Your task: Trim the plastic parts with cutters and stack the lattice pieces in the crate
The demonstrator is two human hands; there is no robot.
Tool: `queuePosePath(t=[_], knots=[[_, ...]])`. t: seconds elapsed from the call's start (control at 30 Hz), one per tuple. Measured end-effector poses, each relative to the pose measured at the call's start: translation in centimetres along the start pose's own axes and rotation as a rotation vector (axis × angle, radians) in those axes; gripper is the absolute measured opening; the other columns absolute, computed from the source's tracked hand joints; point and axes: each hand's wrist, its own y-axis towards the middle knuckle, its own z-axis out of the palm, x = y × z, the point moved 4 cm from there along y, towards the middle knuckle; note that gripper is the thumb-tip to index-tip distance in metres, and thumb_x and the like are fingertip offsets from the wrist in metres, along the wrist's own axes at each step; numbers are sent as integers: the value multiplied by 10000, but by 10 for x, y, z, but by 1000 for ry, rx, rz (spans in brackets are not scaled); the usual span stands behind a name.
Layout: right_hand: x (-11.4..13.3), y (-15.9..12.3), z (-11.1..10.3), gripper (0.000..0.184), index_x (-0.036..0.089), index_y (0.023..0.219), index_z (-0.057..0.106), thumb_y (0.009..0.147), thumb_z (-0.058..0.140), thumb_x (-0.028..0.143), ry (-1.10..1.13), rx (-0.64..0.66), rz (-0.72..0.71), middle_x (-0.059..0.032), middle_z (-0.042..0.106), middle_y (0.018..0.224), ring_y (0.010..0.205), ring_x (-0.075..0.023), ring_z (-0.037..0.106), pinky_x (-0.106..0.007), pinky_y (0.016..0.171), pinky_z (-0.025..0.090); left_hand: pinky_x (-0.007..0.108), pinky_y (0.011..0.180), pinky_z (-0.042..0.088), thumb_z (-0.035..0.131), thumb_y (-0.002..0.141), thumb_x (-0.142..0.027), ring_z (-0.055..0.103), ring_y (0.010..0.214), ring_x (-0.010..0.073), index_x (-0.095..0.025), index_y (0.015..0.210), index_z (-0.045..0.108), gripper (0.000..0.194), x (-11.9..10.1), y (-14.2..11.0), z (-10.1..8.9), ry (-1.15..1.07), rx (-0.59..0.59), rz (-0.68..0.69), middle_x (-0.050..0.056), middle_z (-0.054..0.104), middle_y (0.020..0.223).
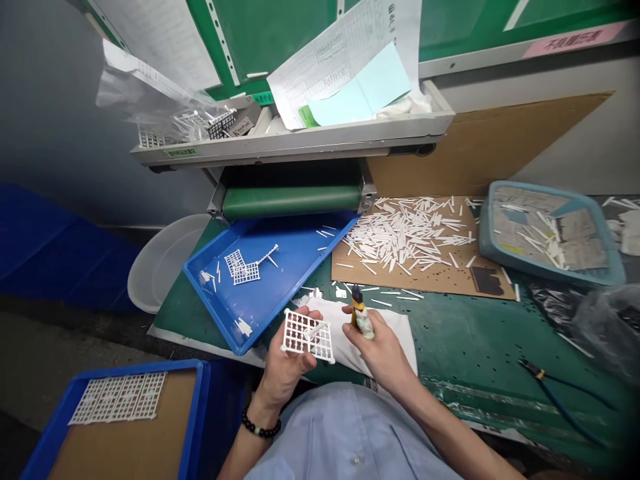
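My left hand [281, 363] grips a white plastic grid [296, 331] from below, tilted toward me. A short white stub, likely a bit of sprue, stands up near the grid's middle. In my right hand [387, 350] is a pair of nippers [358, 308] with dark jaws, a yellow part and pale wrapping on the handles. Their tips point away from me, a small gap to the right of the grid. Whether the jaws are apart cannot be made out. Under both hands a white cloth [403, 330] lies on the green bench [445, 333].
A blue tray [275, 300] holds more grids [243, 270] beneath a green conveyor roller [290, 200]. White sticks [400, 233] cover cardboard on the right, beside a light-blue basin [550, 263]. Blue-handled pliers [565, 407] lie far right. At lower left, a blue crate [197, 400] holds laid-out grids [120, 398].
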Motion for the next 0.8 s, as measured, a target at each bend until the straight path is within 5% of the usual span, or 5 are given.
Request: queuePosePath(t=[0.1,0.23,0.43,0.8], knots=[[3,-7,-7,420,239,1248,547,836,468,227,-449,47,-292,-59,532,970,849,-207,546,-343,763,453,467,1088,375,807,680,-346,503,1259,314,-216,1338,482,746,-5,1,-2,1,-54,43,165,528,1373],[3,-18,-2,651,202,1384,411,747,449,70,-770,85,-445,-99,490,1041,897,-232,517,-348,765,472,440,1058,419,806,681,-343,510,1252,319,-201,1344,473,755,-13,1,1,67,-131,91,181,515,1382],[15,-24,10,706,159,1374,393,684,431,13,-906,121,-553,-114,470,1027,940,-244,486,-387,843,456,401,1060,426,804,681,-323,485,1280,298,-224,1341,470,746,-18,-1,9,191,-123,38,147,514,1393],[20,-24,10,660,127,1370,388,718,423,34,-1007,152,-508,-140,482,1036,899,-251,490,-393,840,432,388,1040,446,790,697,-270,523,1238,294,-203,1336,480,713,-19,1,12,305,-110,-3,124,521,1389]])
